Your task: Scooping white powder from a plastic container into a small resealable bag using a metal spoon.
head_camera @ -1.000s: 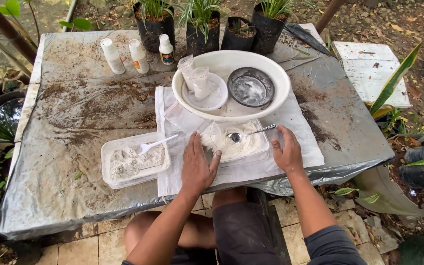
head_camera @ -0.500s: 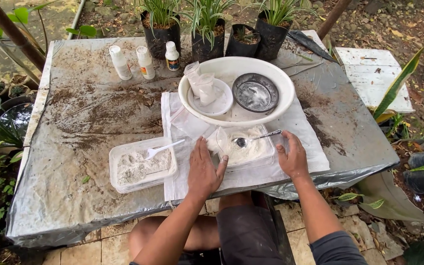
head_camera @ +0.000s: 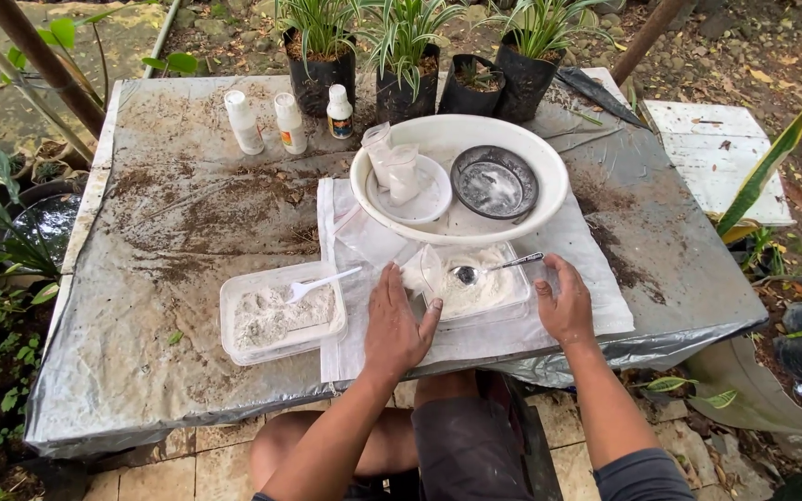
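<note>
Flanking powder tray (head_camera: 480, 297), metal spoon (head_camera: 494, 270) handle pointing right

A shallow, clear rectangular plastic container (head_camera: 475, 295) sits flat on a white cloth (head_camera: 596, 306) at the near edge of the table, holding a mound of white powder. A metal spoon (head_camera: 494, 270) lies in it, bowl down in the powder and handle angled up to the right over the rim. The left hand (head_camera: 396, 325) rests flat against its left side, thumb touching the wall; the right hand (head_camera: 565, 304) presses its right end.
</note>
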